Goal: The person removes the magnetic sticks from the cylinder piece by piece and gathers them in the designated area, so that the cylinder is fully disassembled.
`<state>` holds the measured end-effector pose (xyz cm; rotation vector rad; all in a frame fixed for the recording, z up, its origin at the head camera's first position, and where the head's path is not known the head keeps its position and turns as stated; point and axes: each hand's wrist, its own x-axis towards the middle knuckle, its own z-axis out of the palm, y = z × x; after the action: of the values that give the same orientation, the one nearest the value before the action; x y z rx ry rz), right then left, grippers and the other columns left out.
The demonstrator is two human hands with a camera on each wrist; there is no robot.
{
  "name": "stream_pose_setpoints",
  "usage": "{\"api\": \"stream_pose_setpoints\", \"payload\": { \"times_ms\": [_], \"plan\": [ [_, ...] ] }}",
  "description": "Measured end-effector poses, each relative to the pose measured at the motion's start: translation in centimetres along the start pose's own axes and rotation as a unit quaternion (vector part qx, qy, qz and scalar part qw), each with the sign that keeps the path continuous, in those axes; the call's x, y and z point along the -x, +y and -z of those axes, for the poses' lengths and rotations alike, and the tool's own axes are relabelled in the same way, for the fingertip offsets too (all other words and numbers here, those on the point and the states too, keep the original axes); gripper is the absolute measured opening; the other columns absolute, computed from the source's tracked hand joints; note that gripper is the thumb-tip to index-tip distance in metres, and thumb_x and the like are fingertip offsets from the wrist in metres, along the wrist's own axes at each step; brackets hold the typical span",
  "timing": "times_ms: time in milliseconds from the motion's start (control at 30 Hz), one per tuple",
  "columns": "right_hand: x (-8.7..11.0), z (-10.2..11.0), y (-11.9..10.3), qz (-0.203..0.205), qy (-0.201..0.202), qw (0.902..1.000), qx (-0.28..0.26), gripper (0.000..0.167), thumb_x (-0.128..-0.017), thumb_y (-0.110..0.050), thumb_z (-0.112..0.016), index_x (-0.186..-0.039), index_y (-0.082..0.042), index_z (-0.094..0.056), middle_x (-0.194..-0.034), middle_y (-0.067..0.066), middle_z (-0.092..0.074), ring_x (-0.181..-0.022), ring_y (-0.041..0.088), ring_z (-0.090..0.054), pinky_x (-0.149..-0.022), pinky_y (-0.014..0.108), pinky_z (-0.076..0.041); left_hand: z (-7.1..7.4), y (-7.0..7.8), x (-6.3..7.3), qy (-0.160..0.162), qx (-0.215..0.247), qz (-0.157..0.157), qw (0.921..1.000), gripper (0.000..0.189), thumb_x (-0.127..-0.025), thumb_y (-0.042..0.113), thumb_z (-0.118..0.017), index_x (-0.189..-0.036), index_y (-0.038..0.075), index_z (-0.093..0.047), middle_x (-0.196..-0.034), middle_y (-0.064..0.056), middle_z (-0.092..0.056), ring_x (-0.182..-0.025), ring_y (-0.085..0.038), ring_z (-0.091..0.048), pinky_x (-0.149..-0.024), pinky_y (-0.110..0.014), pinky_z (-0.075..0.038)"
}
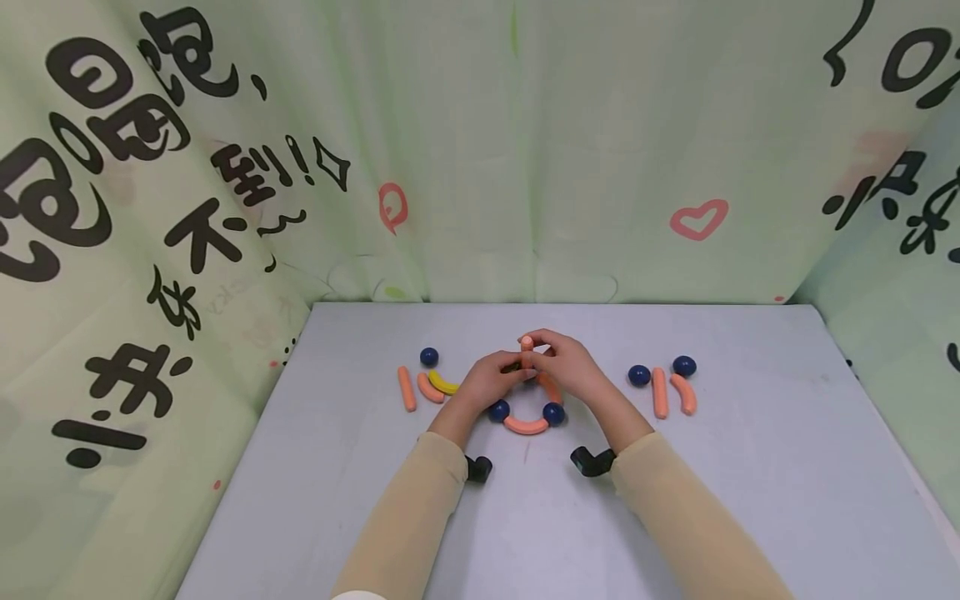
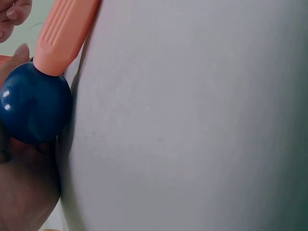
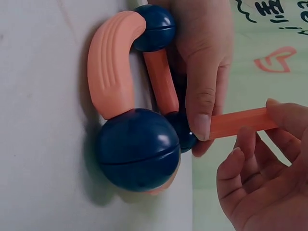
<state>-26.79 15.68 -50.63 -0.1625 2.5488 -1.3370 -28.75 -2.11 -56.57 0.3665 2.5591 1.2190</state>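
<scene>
**Upright rod [image 3: 231, 122] held at the far edge of a ring [image 1: 517, 423]**

Nearest on my remote feed, two beige sleeves [image 1: 408, 512] extend over the bench [image 1: 540, 533] from the near side of the ring, a black device [image 1: 592, 462] at each wrist. The ring lies on the bench; its near edge is a curved pink rod [image 1: 527, 427] between a left ball [image 1: 498, 411] and a right ball [image 1: 552, 414], both dark blue. From these, a left-side rod [image 3: 161, 82] and a right-side rod [image 1: 550, 388] run to a far ball [image 3: 179, 134]. Left of the ring I see a straight rod [image 1: 407, 388], a bent rod [image 1: 430, 388] and, just beside the latter, a yellow piece [image 1: 443, 382]; right of it lies another pink pair [image 1: 660, 393], one straight, one bent. At the ring's far edge, the upright rod rises at the far ball. The left hand [image 1: 486, 382] pinches its lower end, thumb across the meeting place; I cannot tell whether rod and ball are joined there. The right hand [image 1: 567, 362] grasps the upper end between its fingertips. Farther off, a single ball [image 1: 429, 357] lies left of the ring and two balls [image 1: 684, 366] right of it. Beyond the ring hangs a pale green curtain [image 1: 465, 150] with black characters and a pink heart [image 1: 684, 232].
</scene>
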Motion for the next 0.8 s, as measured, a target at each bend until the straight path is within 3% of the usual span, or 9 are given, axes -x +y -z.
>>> {"api": "stream_pose_setpoints", "payload": {
  "times_ms": [400,800],
  "plan": [
    [-0.05,-0.29,0.07,-0.003,0.010,0.9999,-0.001,0.035,-0.098,-0.036,-0.062,-0.130,-0.024,-0.060,-0.127,0.003,-0.063,-0.089,0.022,-0.056,-0.070,0.029,-0.048,-0.04,0.13,-0.06,-0.003,-0.035,0.010,0.9993,0.046,-0.090,0.045,-0.069,-0.133,0.029,-0.063,-0.135,0.002,-0.062,-0.127,-0.021,-0.055,-0.109,-0.043,-0.043],
    [-0.18,-0.29,0.09,0.004,0.018,0.9998,0.009,0.034,-0.098,-0.036,-0.062,-0.130,-0.025,-0.062,-0.129,0.002,-0.063,-0.093,0.022,-0.057,-0.071,0.028,-0.049,-0.17,0.06,-0.05,0.000,-0.036,0.016,0.9992,0.046,-0.091,0.046,-0.069,-0.133,0.028,-0.063,-0.135,0.002,-0.062,-0.128,-0.021,-0.055,-0.110,-0.043,-0.043]
  ]
}}
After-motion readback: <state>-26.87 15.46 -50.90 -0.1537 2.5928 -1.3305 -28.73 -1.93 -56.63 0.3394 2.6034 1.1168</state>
